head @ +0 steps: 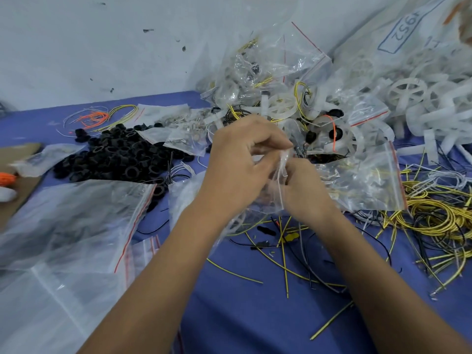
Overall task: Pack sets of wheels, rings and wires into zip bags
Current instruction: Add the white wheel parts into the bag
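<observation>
- Our left hand (pixel 237 159) and right hand (pixel 304 190) both pinch one clear zip bag (pixel 277 175); it's crumpled, glossy
- Its contents are too blurred to tell

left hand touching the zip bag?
Touching. The head view shows the left hand with fingers curled onto the clear zip bag, pinching its top edge opposite the right hand.

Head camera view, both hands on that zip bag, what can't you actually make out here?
- Zip bag, head view: its contents and whether its seal is closed, hidden by the left hand and right hand and blurred.
- Right-hand fingers: tucked behind the plastic.
- White wheels: the pile is cut off by the right edge.
- Orange item: cut off by the left edge, unidentifiable.
</observation>
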`<state>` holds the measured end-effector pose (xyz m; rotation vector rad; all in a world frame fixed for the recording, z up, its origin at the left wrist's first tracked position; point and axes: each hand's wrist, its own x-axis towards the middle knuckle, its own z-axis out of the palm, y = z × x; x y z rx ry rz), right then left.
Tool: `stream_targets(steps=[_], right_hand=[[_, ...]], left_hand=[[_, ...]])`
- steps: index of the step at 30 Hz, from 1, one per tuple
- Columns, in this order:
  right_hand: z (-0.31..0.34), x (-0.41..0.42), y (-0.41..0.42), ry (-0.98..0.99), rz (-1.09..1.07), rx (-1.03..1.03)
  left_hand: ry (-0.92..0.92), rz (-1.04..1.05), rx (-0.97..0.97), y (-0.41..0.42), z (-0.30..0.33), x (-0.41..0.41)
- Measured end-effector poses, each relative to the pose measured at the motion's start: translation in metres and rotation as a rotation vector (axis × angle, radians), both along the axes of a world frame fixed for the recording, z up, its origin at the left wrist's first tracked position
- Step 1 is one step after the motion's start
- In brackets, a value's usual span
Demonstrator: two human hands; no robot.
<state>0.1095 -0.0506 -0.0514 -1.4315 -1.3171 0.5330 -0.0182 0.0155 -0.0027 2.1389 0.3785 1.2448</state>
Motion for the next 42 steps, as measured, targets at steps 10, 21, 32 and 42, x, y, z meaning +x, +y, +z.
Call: stream_targets(steps=[10, 21, 32, 42], right_hand=[[0.011, 0.001, -0.01, 0.11, -0.109, -0.129], [-0.002, -0.002, -0.002, -0.062, -0.021, -0.155], [0.002, -0.001, 0.0, 0.115, -0.262, 0.193], [-0.009, 0.005, 0.007, 0.082, -0.332, 0.081]], left_hand=[[0.183, 0.197, -0.263, 0.039, -0.018, -0.027], [0.598, 0.172, -0.275, 0.047, -0.036, -0.038], [0.818, 0.448, -0.097, 0.066, -0.035, -0.045], [0.764, 0.04, -0.752, 0.068, -0.022, -0.07]])
